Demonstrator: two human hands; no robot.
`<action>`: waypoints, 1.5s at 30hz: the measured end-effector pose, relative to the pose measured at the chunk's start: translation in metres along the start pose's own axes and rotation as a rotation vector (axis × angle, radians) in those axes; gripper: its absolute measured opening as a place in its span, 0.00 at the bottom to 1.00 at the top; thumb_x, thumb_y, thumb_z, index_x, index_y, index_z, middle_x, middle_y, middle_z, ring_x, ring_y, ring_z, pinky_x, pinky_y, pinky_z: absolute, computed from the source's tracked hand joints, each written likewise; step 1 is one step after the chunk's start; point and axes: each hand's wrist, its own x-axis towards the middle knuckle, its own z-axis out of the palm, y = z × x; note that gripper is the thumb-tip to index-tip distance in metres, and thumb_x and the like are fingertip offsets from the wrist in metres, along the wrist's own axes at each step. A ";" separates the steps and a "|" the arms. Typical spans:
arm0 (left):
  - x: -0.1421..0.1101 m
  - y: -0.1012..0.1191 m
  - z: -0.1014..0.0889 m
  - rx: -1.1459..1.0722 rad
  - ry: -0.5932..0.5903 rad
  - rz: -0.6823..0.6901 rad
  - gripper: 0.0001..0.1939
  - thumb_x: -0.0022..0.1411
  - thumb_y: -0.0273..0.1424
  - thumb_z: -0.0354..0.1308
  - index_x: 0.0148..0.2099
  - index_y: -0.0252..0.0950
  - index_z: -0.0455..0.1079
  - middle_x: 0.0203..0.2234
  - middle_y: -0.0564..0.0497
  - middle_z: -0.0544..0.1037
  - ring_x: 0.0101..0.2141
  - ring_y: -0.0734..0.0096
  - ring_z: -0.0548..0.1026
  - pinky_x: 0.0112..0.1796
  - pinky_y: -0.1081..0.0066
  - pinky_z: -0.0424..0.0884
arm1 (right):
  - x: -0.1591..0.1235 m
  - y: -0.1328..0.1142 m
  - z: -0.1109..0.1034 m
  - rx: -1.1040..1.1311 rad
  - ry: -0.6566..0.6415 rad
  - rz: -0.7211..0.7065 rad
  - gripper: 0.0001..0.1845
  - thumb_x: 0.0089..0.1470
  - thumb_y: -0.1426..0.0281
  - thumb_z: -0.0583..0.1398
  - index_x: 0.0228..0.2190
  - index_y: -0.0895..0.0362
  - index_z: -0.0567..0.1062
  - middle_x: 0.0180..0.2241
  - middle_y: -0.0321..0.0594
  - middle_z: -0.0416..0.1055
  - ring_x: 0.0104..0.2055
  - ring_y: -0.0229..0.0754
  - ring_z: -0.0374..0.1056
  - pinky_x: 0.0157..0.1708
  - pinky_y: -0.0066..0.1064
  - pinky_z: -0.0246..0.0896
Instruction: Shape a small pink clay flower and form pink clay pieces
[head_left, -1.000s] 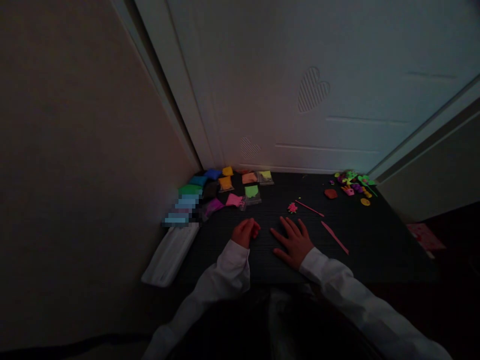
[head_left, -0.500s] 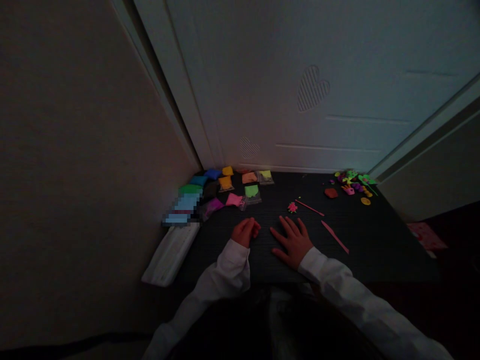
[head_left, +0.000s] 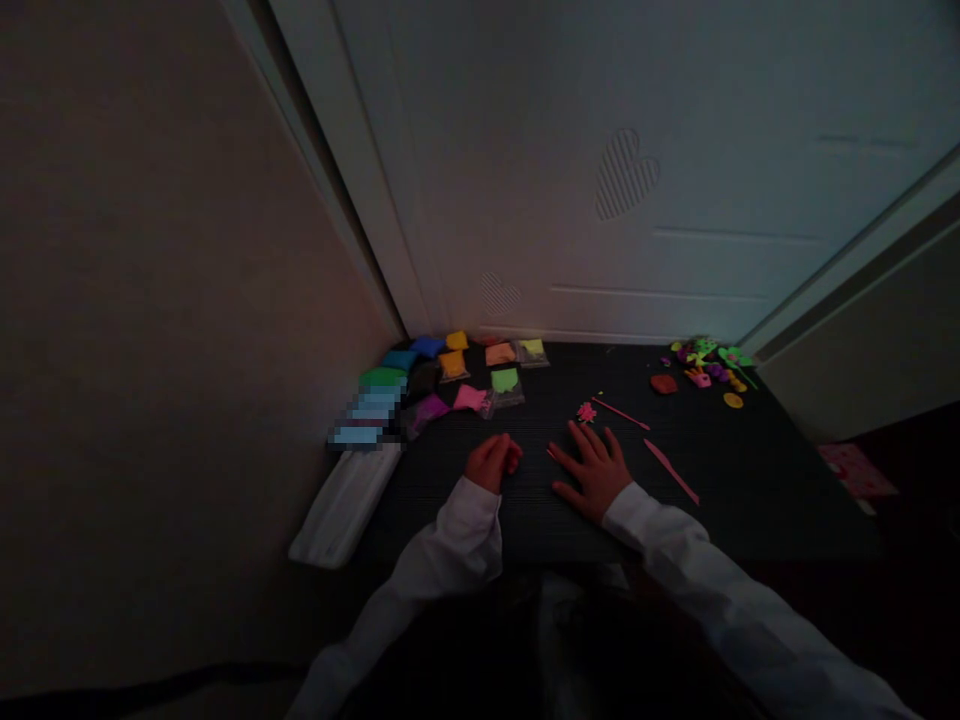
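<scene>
My left hand (head_left: 493, 463) is closed above the dark tabletop (head_left: 480, 530), its fingers curled and thumb pressed against them. What it holds, if anything, is hidden. My right hand (head_left: 596, 472) lies open with fingers spread, palm down over the tabletop. Just beyond its fingertips sits a small pink clay piece (head_left: 586, 412) with greenish specks. A thin pink modelling tool (head_left: 621, 413) lies close to that piece. Right of my hand is a pink plastic clay knife (head_left: 671, 471).
Clay packets, such as a pink one (head_left: 470, 398), a green one (head_left: 505, 381) and an orange one (head_left: 452, 365), lie at back left. A white tray (head_left: 349, 505) is at the left edge. A red lump (head_left: 663, 384) and colourful clay shapes (head_left: 709, 365) sit at back right.
My right hand has slid slightly forward and to the right, closer to the pink clay piece. My left hand stays closed in nearly the same spot.
</scene>
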 end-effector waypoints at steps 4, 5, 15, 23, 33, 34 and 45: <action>0.001 -0.002 -0.001 0.001 -0.008 0.005 0.16 0.48 0.41 0.51 0.23 0.31 0.64 0.18 0.53 0.67 0.17 0.81 0.63 0.17 0.76 0.56 | 0.000 0.000 -0.001 0.018 -0.027 -0.112 0.31 0.46 0.48 0.43 0.51 0.44 0.52 0.57 0.42 0.37 0.57 0.51 0.37 0.49 0.50 0.22; 0.001 -0.002 -0.002 0.002 -0.009 0.008 0.16 0.49 0.41 0.51 0.23 0.31 0.64 0.18 0.52 0.67 0.17 0.81 0.63 0.18 0.76 0.56 | 0.001 0.000 -0.001 0.010 -0.021 -0.076 0.30 0.46 0.49 0.43 0.50 0.44 0.53 0.57 0.42 0.37 0.57 0.51 0.36 0.49 0.51 0.22; 0.000 -0.001 -0.001 0.011 -0.022 0.021 0.16 0.49 0.41 0.50 0.23 0.31 0.64 0.18 0.53 0.67 0.17 0.81 0.63 0.18 0.77 0.56 | 0.004 0.002 0.001 -0.014 0.007 0.005 0.30 0.47 0.50 0.42 0.50 0.47 0.55 0.57 0.45 0.37 0.57 0.52 0.36 0.49 0.52 0.22; 0.001 -0.002 -0.002 0.022 -0.028 0.018 0.16 0.50 0.41 0.50 0.23 0.31 0.64 0.18 0.53 0.67 0.17 0.81 0.62 0.18 0.77 0.56 | 0.006 0.003 0.002 -0.013 0.016 -0.029 0.29 0.47 0.50 0.42 0.50 0.46 0.55 0.57 0.46 0.37 0.57 0.52 0.36 0.49 0.52 0.22; 0.002 -0.003 -0.001 0.040 -0.032 0.018 0.16 0.51 0.40 0.49 0.24 0.31 0.64 0.18 0.52 0.67 0.17 0.81 0.62 0.17 0.77 0.56 | 0.009 0.003 0.000 0.009 0.011 -0.025 0.31 0.46 0.49 0.43 0.50 0.48 0.55 0.57 0.46 0.38 0.56 0.53 0.36 0.49 0.52 0.22; 0.002 -0.003 -0.001 0.046 -0.030 0.020 0.16 0.51 0.40 0.49 0.23 0.31 0.63 0.18 0.52 0.67 0.17 0.81 0.62 0.17 0.77 0.56 | 0.009 0.001 0.001 0.022 -0.003 -0.077 0.32 0.46 0.48 0.43 0.51 0.47 0.54 0.57 0.45 0.38 0.56 0.52 0.36 0.49 0.52 0.22; 0.003 -0.006 -0.005 0.245 -0.032 0.105 0.18 0.54 0.42 0.43 0.25 0.31 0.62 0.20 0.51 0.67 0.17 0.81 0.63 0.18 0.77 0.58 | 0.009 0.018 0.002 0.019 0.103 0.018 0.30 0.46 0.52 0.47 0.51 0.50 0.55 0.56 0.47 0.40 0.56 0.50 0.39 0.50 0.50 0.27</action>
